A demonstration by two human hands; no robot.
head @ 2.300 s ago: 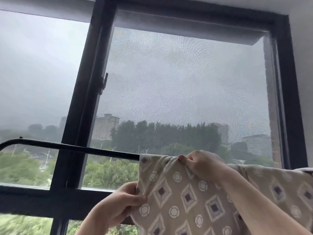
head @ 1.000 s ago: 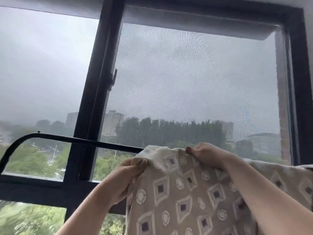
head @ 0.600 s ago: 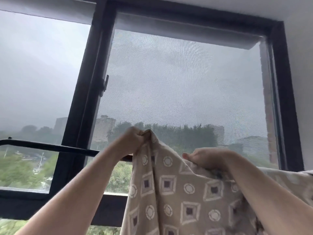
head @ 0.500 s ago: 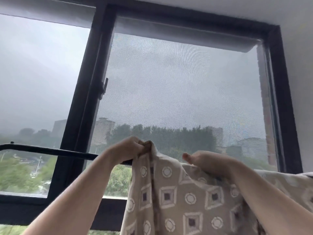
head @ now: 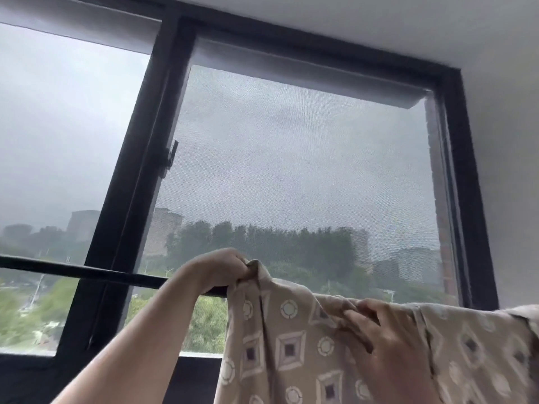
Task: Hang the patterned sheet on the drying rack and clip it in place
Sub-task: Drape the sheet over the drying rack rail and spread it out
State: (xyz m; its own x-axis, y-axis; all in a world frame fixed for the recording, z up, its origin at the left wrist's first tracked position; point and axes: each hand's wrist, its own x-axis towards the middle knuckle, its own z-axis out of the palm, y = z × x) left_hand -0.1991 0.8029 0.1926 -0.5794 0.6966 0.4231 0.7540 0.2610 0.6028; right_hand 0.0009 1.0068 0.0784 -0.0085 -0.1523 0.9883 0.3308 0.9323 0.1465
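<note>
**Listener:** Where is the patterned sheet (head: 291, 345)?

**Describer:** It is draped over the drying rack (head: 73, 271), a thin black rail running almost level across the lower part of the view, in front of a window. The cloth is beige, printed with white-edged diamonds and small rings. It covers the right stretch of the rail and hangs down past the bottom edge of the view. The left stretch of the rail shows bare metal.

**Listener:** And the hands?

**Describer:** Both reach up from below on bare arms. The left hand (head: 221, 269) is closed in a fist round the sheet's left edge and bunches it into a small peak just above the rail. The fist sits right where bare rail meets cloth. The right hand (head: 388, 339) is further right and a little lower, seen from the back. Its fingers (head: 354, 316) are stretched out and lie on the cloth just under the line of the rail, pressing against some small folds. That hand is slightly blurred.

**Listener:** What is behind them?

**Describer:** A black window frame (head: 131, 199), with a thick upright post left of centre and a small latch (head: 171, 160) on it. The opening to the right of the post is covered by a fine insect screen (head: 291, 156), and the pane (head: 58, 126) to the left is plain glass. Outside there is a hazy grey sky, a dark line of trees (head: 262, 240), pale buildings (head: 164, 228) and brighter green foliage lower down. A white ceiling (head: 379, 21) runs along the top, and a white wall (head: 513, 170) stands on the right.
</note>
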